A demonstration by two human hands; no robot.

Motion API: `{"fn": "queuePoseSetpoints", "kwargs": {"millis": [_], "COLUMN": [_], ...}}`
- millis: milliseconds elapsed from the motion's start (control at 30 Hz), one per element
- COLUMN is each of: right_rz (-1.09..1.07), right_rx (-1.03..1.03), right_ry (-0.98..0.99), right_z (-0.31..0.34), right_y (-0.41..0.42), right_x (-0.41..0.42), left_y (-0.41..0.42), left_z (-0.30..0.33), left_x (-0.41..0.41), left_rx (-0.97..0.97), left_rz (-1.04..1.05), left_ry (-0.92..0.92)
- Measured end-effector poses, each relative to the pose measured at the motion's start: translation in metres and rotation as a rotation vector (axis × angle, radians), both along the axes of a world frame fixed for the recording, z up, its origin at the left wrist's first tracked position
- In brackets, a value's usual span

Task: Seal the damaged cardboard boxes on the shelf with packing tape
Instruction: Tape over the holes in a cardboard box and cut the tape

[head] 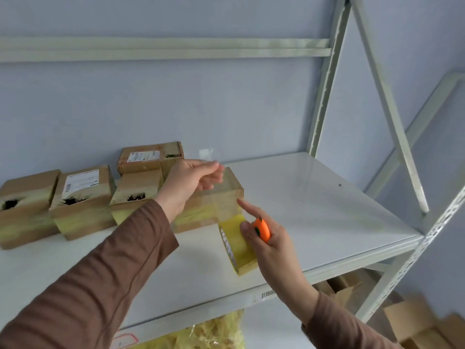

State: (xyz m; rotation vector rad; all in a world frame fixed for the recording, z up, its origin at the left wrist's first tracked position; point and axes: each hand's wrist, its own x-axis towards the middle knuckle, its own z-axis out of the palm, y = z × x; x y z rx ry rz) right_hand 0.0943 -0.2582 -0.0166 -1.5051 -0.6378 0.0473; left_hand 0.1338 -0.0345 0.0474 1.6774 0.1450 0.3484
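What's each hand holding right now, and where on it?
The right hand grips the tape roll by its outer rim, with an orange cutter tucked between its fingers. The left hand pinches the tape's free end.

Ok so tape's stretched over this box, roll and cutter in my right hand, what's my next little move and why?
Probably cut the tape near the box's front edge with the orange cutter. The strip already runs from your left hand over the box down to the roll in your right hand, so it only needs freeing.
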Motion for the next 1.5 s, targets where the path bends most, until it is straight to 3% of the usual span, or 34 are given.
{"fn": "queuePoseSetpoints", "kwargs": {"millis": [100,267,400,533,667,800,1100,1167,1300,1367,1500], "right_rz": [0.033,0.206,0.206,0.16,0.178,0.187,0.202,0.196,0.204,0.206,0.204], "right_rx": [-0.06,-0.166,-0.122,-0.072,-0.1,-0.116,-0.114,-0.118,-0.116,-0.128,-0.134], "right_ry": [0.112,0.263,0.304,0.388,0.403,0.439,0.44,0.433,0.43,0.418,0.416], "right_z": [0.007,0.025,0.025,0.02,0.017,0.01,-0.003,-0.003,-0.004,-0.004,-0.003], "right_y": [-0.004,-0.012,-0.01,-0.003,-0.001,0.001,0.001,0.0,-0.001,0.0,0.0], "right_x": [0.008,0.021,0.024,0.037,0.05,0.057,0.062,0.063,0.063,0.063,0.062], "left_y": [0.006,0.024,0.042,0.051,0.051,0.054,0.051,0.049,0.04,0.034,0.029], "left_z": [0.012,0.02,0.01,-0.009,-0.021,-0.032,-0.033,-0.034,-0.026,-0.026,-0.031], "left_x": [0.024,0.063,0.08,0.093,0.1,0.1,0.108,0.108,0.099,0.097,0.101], "left_rx": [0.157,0.28,0.404,0.541,0.606,0.553,0.746,0.888,1.164,1.23,1.123], "left_rz": [-0.073,0.021,-0.03,0.088,0.136,0.1,0.193,0.331,0.566,0.454,0.206], "left_ry": [0.052,0.087,0.181,0.25,0.31,0.327,0.401,0.34,-0.078,-0.114,0.117]}}
